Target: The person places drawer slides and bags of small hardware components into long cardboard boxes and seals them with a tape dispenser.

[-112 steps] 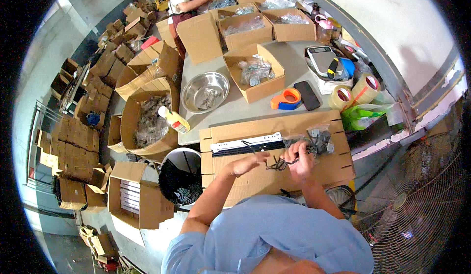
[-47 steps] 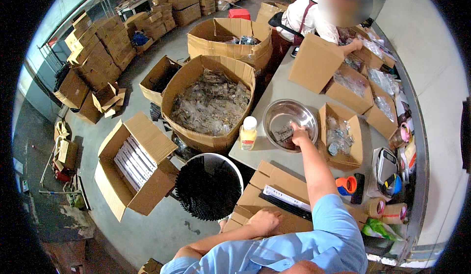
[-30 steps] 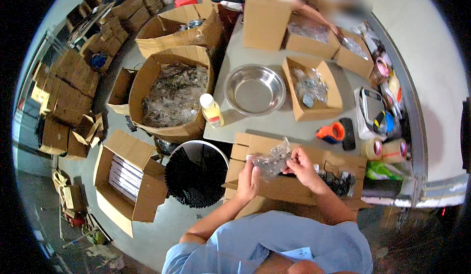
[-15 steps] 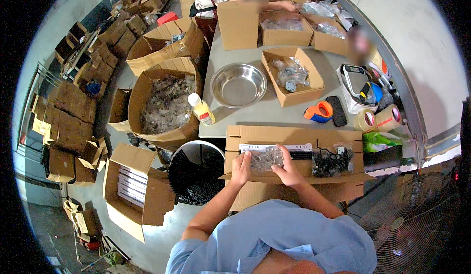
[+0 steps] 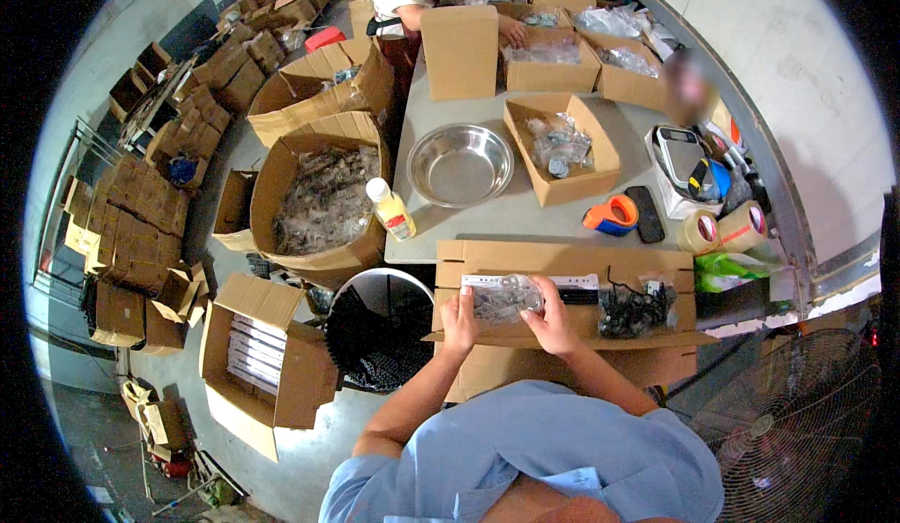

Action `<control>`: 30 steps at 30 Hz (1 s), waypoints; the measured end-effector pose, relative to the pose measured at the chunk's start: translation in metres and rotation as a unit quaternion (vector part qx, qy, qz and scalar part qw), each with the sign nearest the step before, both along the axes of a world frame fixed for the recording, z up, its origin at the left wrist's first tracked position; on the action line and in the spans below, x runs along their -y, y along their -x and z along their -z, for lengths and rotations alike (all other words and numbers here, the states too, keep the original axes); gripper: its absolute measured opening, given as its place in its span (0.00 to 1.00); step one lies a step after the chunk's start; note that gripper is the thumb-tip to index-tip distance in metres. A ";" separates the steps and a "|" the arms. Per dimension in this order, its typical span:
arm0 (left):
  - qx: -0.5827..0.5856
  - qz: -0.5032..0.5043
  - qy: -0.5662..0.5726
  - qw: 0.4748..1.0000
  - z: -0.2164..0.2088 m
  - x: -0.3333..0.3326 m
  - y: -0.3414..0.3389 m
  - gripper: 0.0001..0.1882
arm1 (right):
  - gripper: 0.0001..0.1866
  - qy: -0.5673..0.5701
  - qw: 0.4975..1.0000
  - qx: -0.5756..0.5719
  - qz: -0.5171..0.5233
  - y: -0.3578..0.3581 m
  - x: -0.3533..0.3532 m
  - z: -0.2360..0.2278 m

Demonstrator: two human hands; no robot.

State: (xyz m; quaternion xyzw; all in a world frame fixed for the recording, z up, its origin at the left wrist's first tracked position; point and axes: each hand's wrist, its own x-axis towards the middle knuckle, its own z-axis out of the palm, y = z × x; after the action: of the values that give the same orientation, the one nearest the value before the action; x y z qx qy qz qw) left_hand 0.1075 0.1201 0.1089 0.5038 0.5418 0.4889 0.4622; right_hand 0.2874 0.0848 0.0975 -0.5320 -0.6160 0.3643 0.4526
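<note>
Clear bag (image 5: 504,302) moved from bowl (image 5: 459,171); left hand (image 5: 459,321) and right hand (image 5: 552,321) clasp it.

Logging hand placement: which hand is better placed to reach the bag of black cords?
Probably the right hand: it is nearer the bag of black cords, though it and the left hand hold a clear bag.

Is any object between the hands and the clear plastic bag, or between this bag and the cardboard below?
Nothing visible blocks the left hand or right hand: both hold the clear plastic bag. Below it, partly hidden, a white strip and black strips lie on the cardboard.
</note>
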 end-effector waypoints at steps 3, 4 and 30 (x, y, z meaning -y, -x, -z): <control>-0.041 -0.013 -0.006 0.999 0.006 -0.001 0.003 0.26 | 0.31 -0.030 0.998 0.060 0.006 0.001 -0.003 -0.003; -0.043 -0.024 -0.015 0.999 0.008 -0.002 0.002 0.26 | 0.30 -0.057 0.988 0.145 0.007 0.001 -0.004 -0.006; -0.397 0.480 -0.328 0.710 0.006 0.003 -0.009 0.23 | 0.22 0.304 0.794 0.524 -0.048 -0.110 -0.024 -0.013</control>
State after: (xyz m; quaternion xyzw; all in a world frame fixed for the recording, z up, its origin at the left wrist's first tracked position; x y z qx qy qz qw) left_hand 0.1165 0.1166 0.1025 0.9636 0.1660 0.1032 0.1826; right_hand 0.3975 0.1090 0.1106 -0.7215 -0.6411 0.2194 -0.1422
